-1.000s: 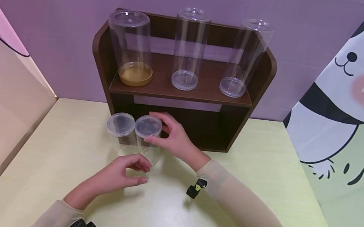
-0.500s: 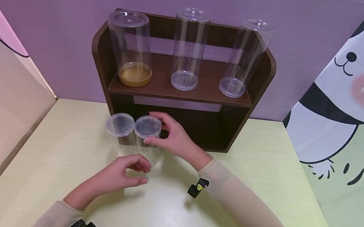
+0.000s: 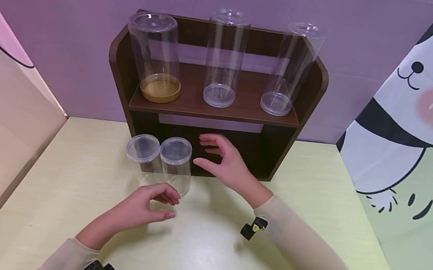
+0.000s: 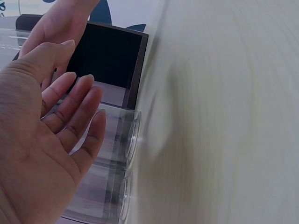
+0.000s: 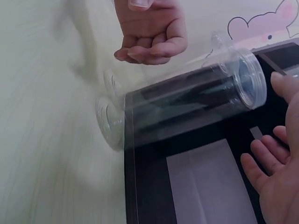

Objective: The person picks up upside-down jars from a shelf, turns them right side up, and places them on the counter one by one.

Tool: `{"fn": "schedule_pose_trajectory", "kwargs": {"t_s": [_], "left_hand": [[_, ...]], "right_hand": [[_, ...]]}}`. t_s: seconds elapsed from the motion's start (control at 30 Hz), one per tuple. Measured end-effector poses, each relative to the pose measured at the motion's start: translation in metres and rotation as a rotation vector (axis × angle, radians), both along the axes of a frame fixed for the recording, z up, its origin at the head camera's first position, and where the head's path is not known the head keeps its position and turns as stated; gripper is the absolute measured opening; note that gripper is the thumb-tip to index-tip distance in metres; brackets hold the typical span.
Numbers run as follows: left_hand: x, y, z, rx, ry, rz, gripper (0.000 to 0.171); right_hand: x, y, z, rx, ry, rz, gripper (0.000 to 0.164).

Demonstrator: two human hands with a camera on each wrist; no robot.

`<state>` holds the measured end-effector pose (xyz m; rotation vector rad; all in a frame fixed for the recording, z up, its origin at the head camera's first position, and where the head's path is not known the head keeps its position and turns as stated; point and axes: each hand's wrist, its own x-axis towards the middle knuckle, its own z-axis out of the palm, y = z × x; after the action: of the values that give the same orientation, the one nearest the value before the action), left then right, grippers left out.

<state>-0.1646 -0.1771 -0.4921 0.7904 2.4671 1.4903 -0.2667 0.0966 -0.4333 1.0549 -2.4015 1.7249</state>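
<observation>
Two clear plastic jars with lids stand upright side by side on the table, the left jar (image 3: pixel 144 149) and the right jar (image 3: pixel 176 151), before the brown shelf's lower left part. My right hand (image 3: pixel 230 165) is just right of the right jar, apart from it, with thumb and fingers spread and nothing between them. The right wrist view shows a gap between that hand's fingers (image 5: pixel 266 158) and the clear jar (image 5: pixel 187 100). My left hand (image 3: pixel 148 204) hovers in front of the jars, fingers loosely bent, holding nothing; its palm (image 4: pixel 42 154) shows in the left wrist view.
The brown two-tier shelf (image 3: pixel 215 118) stands at the back of the pale table (image 3: pixel 222 258). On its upper tier are a wide clear canister with a gold base (image 3: pixel 160 88), a tall clear canister in the middle (image 3: pixel 224 60) and another at right (image 3: pixel 292 71).
My right hand has let go of the right jar and moved to the right, its fingers spread. The jars have stayed in place, and my left hand has hardly moved.
</observation>
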Motion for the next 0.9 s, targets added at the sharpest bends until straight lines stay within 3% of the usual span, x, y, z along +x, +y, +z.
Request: {"fn": "schedule_pose_trajectory", "kwargs": {"t_s": [0.37,0.9], "left_hand": [[0.001,0.001,0.002,0.003,-0.012,0.001,0.034],[-0.001,0.003,0.002,0.001,-0.003,-0.006,0.033]], "right_hand": [[0.008,0.051,0.003,-0.028,0.098,-0.189,0.034],[0.021,0.120,0.014,-0.075,0.234,-0.427,0.018]]}}
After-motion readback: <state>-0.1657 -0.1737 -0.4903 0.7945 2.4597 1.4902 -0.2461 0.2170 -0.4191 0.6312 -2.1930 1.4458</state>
